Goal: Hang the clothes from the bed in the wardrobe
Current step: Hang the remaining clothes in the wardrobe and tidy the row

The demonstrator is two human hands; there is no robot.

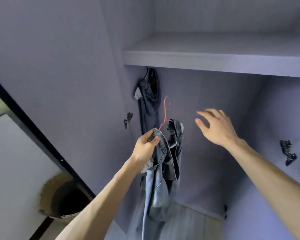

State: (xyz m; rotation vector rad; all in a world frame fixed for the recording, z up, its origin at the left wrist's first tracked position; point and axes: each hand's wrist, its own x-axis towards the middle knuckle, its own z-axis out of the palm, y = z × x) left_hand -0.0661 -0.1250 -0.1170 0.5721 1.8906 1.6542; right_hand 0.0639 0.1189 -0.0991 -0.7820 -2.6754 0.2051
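My left hand [146, 147] grips the waistband of a pair of blue jeans [160, 179] draped over a thin pink hanger [165, 111]. The hanger's hook points up, below the wardrobe shelf [215, 64]. The jeans' legs dangle down in front of the wardrobe floor. My right hand [215, 126] is raised to the right of the hanger, fingers spread, touching nothing. A dark garment [149, 101] hangs on a black hanger at the back left, under the shelf. The rail is hidden.
The wardrobe door [50, 75] stands open on the left with black hinges [128, 120]. More hinges [287, 152] sit on the right wall. A rough hole in the white wall [64, 198] shows at lower left.
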